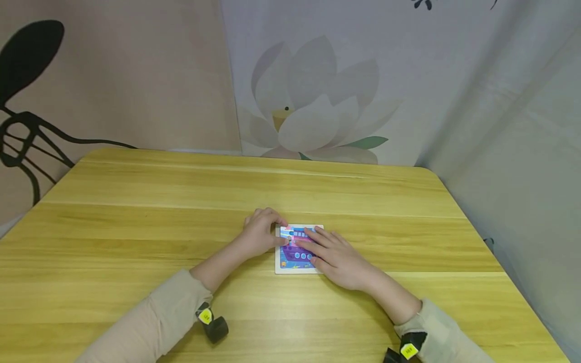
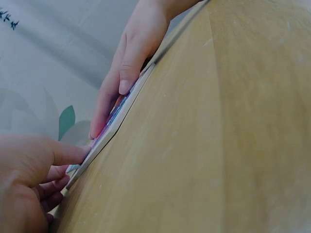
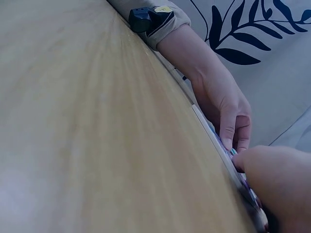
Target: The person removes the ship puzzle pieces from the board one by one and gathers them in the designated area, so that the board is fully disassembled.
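A small square picture board (image 1: pixel 295 258) with a white border lies flat on the wooden table, showing a purple ship on blue. My left hand (image 1: pixel 258 234) holds its upper left part, thumb on the picture and index finger at the top edge. In the left wrist view that hand's other fingers (image 2: pixel 50 191) curl beside the board's edge. From the right, my right hand (image 1: pixel 338 257) rests on the picture with fingers spread and nearly straight, covering its right side. The right wrist view shows the board (image 3: pixel 209 128) edge-on, thin against the tabletop.
The wooden table (image 1: pixel 136 217) stretches out around the board. Behind it hangs a pale curtain (image 1: pixel 313 101) with a lotus print. A black chair (image 1: pixel 29 126) stands at the back left. Each sleeve carries a black wrist camera (image 1: pixel 215 327) near the table's front.
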### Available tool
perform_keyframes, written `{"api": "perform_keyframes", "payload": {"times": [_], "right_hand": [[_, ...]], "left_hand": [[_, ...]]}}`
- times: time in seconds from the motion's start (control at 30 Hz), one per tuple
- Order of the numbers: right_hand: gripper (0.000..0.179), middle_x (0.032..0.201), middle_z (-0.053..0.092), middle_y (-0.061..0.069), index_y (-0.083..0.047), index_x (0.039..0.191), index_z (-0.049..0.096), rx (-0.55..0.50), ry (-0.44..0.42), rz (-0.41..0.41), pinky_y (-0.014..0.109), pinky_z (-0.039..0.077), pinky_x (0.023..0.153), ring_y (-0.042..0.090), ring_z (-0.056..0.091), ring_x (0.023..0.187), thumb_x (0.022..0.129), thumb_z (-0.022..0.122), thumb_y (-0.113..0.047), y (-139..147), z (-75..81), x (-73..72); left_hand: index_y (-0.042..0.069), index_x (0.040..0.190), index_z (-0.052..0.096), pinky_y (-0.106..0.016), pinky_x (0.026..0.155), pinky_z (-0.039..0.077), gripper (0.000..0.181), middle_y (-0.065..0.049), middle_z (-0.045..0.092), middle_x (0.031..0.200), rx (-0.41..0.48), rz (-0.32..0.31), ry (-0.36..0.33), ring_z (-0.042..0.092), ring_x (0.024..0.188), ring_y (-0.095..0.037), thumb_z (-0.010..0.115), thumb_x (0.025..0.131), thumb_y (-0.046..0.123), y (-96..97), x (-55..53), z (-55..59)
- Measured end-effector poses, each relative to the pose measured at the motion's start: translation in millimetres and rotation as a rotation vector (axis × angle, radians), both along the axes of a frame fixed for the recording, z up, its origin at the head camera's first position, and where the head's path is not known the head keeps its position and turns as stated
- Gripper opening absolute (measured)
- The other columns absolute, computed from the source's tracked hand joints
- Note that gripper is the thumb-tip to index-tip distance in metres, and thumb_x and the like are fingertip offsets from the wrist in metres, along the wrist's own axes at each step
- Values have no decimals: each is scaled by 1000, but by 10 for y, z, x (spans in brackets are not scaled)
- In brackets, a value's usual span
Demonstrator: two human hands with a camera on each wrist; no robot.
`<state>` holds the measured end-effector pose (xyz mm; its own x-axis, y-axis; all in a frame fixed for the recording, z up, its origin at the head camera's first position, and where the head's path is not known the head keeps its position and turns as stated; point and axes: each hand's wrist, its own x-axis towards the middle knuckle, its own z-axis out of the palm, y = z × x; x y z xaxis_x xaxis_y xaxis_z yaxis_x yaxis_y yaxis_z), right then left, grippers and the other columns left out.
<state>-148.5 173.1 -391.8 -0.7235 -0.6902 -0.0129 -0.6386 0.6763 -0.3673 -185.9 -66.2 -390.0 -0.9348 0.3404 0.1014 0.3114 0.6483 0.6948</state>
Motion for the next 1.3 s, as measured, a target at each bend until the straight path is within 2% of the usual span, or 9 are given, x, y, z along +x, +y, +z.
{"api": "perform_keyframes", "payload": {"times": [0.27,0.43,0.6,0.83,1.07,1.3], "right_hand": [[46,158,15,-4,-34,151,28,21,-30,-26,54,6,111,22,4,144,105,33,-35,12,0,3],[46,158,13,-5,-35,151,28,21,-39,-28,53,5,111,22,3,144,105,33,-34,9,2,13],[45,159,11,-1,-40,149,29,29,-33,-27,54,4,111,27,3,144,105,32,-32,-17,24,32],[44,158,13,2,-42,147,33,35,-21,-34,56,5,110,30,5,144,105,31,-30,-43,47,45],[43,159,11,1,-42,147,32,41,-33,-31,54,4,111,28,3,144,105,30,-33,-33,42,37],[43,159,10,0,-44,148,29,55,-25,-24,54,4,111,29,2,144,105,28,-35,-28,25,23]], "left_hand": [[11,101,70,-46,97,26,31,-4,64,109,34,9,0,49,107,-24,83,74,15,16,-3,-23],[11,99,71,-41,88,36,29,0,66,99,106,17,-9,50,95,-21,84,73,12,4,-9,-52],[10,100,73,-37,83,42,25,-1,65,98,171,-7,-10,51,92,-20,81,76,8,-26,-9,-55],[8,101,73,-36,81,47,16,-3,65,97,260,1,-67,55,90,-20,72,85,6,-51,-19,-52],[10,98,74,-34,81,49,13,1,68,93,294,33,-108,59,90,-18,72,85,8,-71,-55,-56],[7,97,74,-32,76,49,12,-2,68,92,355,30,-138,59,86,-19,71,86,8,-103,-64,-20]]}}
